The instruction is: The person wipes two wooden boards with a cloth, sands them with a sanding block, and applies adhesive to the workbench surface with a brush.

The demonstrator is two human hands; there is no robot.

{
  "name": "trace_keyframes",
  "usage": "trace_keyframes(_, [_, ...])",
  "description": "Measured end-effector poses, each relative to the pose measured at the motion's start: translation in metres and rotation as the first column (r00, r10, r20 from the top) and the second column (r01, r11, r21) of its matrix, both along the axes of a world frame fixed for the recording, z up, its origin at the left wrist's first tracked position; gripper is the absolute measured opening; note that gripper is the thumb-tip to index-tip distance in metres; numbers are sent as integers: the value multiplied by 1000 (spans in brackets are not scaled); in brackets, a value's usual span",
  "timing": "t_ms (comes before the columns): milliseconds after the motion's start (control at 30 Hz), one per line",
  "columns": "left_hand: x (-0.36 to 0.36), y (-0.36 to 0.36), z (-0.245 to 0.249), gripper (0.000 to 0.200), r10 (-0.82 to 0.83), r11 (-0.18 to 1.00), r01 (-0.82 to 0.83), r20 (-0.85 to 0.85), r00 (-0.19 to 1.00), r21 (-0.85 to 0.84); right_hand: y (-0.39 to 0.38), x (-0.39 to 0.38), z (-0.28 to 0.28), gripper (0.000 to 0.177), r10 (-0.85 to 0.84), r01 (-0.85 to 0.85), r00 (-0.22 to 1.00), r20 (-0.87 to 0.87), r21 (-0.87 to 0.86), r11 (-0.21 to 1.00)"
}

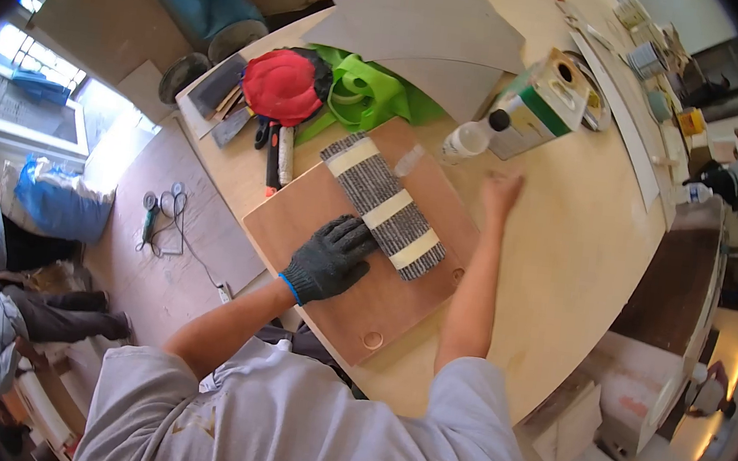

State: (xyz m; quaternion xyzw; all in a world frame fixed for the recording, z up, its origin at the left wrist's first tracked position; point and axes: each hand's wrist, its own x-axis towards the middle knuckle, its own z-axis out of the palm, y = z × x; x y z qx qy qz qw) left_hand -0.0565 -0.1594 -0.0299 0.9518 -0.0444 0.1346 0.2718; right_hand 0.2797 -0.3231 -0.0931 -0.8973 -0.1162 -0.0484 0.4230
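My left hand [330, 258], in a dark knitted glove with a blue cuff, lies flat with fingers stretched on a reddish-brown wooden panel [299, 214]. Its fingertips reach the edge of a grey ribbed slab [379, 194], which bears several pale tape bands and rests on the panel. Two round recesses show near the panel's close edge. My bare right hand [501, 193] is over the table to the right of the panel, its fingers blurred. Just beyond it are a clear plastic bottle [467, 140] with a black cap and a green-and-white can [540, 104].
Red cloth [283, 86], green fabric [361, 95] and a utility knife [285, 157] lie at the table's far left. Large grey curved sheets [434, 35] cover the back. A corded power tool [150, 212] sits on a lower board. People are bent over at the left and farther off right.
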Motion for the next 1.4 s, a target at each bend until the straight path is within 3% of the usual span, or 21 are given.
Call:
trace_keyframes(33, [-3, 0, 0, 43, 9, 1000, -9, 2, 1000, 3, -15, 24, -16, 76, -134, 148, 985, 113, -127, 981])
trace_keyframes(100, [0, 1, 3, 43, 1, 1000, -1, 6, 1000, 5, -15, 45, -10, 71, 11, 10, 995, -98, 214, 977])
trace_keyframes(200, [-1, 1, 5, 44, 1, 1000, -1, 10, 1000, -3, 3, 61, -27, 70, 214, -136, 970, -114, 471, 872])
trace_keyframes(300, [-4, 0, -2, 44, 35, 999, -35, 10, 999, 7, 16, 71, -47, 68, 179, -125, 975, -129, 349, 929])
trace_keyframes(367, [-5, 2, -6, 45, 24, 999, -24, -9, 1000, 23, 14, 71, -49, 68, 204, -157, 974, -98, 362, 919])
trace_keyframes(433, [-8, 2, -6, 45, 20, 999, -19, -23, 1000, 29, 2, 65, -48, 69, 64, -33, 990, -125, 241, 970])
trace_keyframes(500, [-10, 3, -5, 45, 21, 999, -20, -26, 999, 27, -24, 56, -47, 71, -50, 83, 991, -125, 274, 958])
trace_keyframes(533, [-11, 3, -7, 45, 32, 999, -31, -16, 999, 28, -30, 25, -24, 68, -65, 94, 993, -97, 329, 940])
trace_keyframes(600, [-13, 2, -12, 45, 44, 999, -44, 7, 999, 28, -42, -37, 5, 61, 9, -40, 997, 78, 404, 914])
trace_keyframes(667, [-12, 2, -10, 42, 35, 999, -36, 53, 998, 13, -35, -122, 55, 52, 49, -75, 993, 108, 255, 964])
trace_keyframes(733, [-16, 4, -6, 40, 38, 999, -38, 73, 997, -3, -27, -190, 67, 43, 105, -132, 990, 99, 319, 939])
trace_keyframes(800, [-19, 4, -14, 37, 52, 999, -51, 134, 990, -12, -39, -232, 52, 37, 316, -299, 947, -47, 220, 928])
trace_keyframes(900, [-13, 1, -39, 36, 60, 998, -52, 209, 976, -45, -22, -302, 63, 33, 370, -326, 862, -347, 178, 928])
trace_keyframes(933, [-14, 3, -43, 36, 48, 999, -42, 246, 968, -28, -14, -320, 65, 33, 420, -363, 868, -267, 236, 901])
trace_keyframes(1000, [-28, 8, -33, 37, 177, 984, -146, 414, 893, -105, 6, -351, 71, 32, 485, -428, 870, -93, 348, 834])
trace_keyframes(1033, [-47, 14, -15, 32, 243, 957, -158, 374, 895, -243, 17, -371, 84, 33, 464, -413, 882, -80, 343, 844])
trace_keyframes(1167, [-140, 34, 16, 24, 508, 798, -295, 324, 798, -526, 50, -431, 102, 37, 489, -223, 779, -393, 556, 801])
trace_keyframes(1267, [-214, 51, -18, 26, 575, 724, -485, 42, 817, -490, 84, -473, 77, 35, 648, -461, 578, -496, 456, 761])
trace_keyframes(1300, [-243, 68, -25, 27, 502, 756, -543, -208, 840, -366, 96, -487, 61, 31, 703, -518, 492, -513, 477, 710])
trace_keyframes(1333, [-275, 84, -34, 30, 419, 790, -563, -455, 786, -243, 105, -501, 48, 30, 754, -615, 415, -510, 454, 645])
trace_keyframes(1400, [-334, 95, -119, 33, 646, 584, -774, -439, 625, -243, 120, -523, 31, 29, 827, -781, 256, -500, 397, 481])
